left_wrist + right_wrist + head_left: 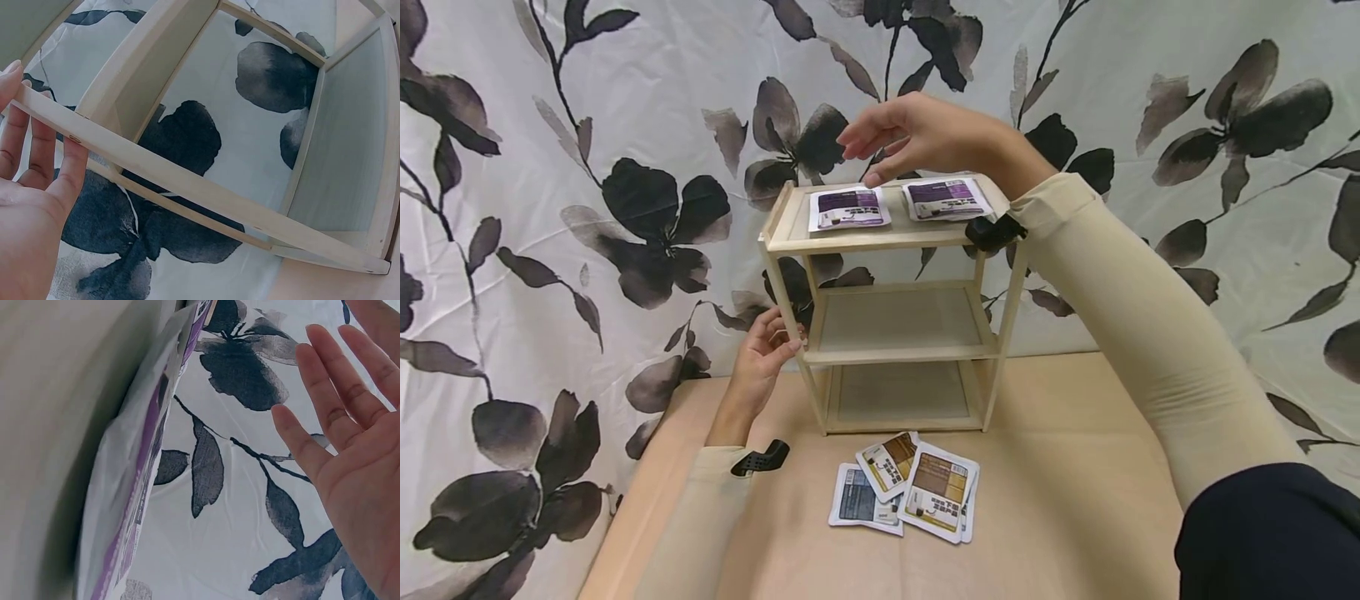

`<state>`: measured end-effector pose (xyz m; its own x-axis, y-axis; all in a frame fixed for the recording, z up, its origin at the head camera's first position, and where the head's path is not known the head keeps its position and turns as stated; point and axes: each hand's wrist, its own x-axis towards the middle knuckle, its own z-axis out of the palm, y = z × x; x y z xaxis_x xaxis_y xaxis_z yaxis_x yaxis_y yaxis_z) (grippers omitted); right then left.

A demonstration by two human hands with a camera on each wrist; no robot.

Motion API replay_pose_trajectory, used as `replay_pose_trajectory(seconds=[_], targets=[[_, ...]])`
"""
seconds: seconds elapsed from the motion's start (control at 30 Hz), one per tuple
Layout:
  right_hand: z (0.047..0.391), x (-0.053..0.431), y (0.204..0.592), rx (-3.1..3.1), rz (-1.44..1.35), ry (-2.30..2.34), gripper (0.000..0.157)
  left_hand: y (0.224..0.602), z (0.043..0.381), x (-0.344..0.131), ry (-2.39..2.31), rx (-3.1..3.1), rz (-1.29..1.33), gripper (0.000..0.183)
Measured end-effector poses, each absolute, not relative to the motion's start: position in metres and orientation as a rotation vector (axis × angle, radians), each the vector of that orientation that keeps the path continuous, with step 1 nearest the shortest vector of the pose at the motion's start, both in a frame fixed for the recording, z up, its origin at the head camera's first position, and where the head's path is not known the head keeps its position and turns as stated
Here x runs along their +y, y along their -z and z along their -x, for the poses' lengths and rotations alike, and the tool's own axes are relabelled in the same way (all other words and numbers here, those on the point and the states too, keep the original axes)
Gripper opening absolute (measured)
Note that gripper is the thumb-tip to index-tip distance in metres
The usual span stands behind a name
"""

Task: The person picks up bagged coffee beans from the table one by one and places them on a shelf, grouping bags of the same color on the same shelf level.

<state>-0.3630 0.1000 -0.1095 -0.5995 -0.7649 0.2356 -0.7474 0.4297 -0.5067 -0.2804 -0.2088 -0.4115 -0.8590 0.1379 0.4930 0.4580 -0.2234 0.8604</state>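
A small three-tier wooden shelf [904,323] stands upright on the table. My left hand [754,367] holds its left front post; in the left wrist view the thumb and fingers [40,147] are around the wooden post [181,172]. Two purple-and-white packets [850,208] lie side by side on the top tier, the second packet [946,199] to the right. Above them hovers my right hand [936,137], its fingers loosely extended and nothing in them. From the right wrist, one purple packet [147,469] shows edge-on beside the empty palm.
In front of the shelf, brown-and-white packets [936,492] and blue-grey packets [859,497] lie overlapping on the peach-coloured tabletop [1045,500]. A white cloth with dark flowers [647,92] hangs behind the shelf.
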Motion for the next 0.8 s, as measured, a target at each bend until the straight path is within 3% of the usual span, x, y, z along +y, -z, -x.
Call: replay_pose_trajectory(seconds=[0.37,0.8], targets=[[0.337,0.107,0.11,2.599,1.372,0.935,0.062,0.408,0.271,-0.21,2.216,-1.78,0.72,0.056],[0.303,0.131,0.126,2.562,1.416,1.016,0.058,0.405,0.259,-0.208,2.242,-1.807,0.68,0.057]])
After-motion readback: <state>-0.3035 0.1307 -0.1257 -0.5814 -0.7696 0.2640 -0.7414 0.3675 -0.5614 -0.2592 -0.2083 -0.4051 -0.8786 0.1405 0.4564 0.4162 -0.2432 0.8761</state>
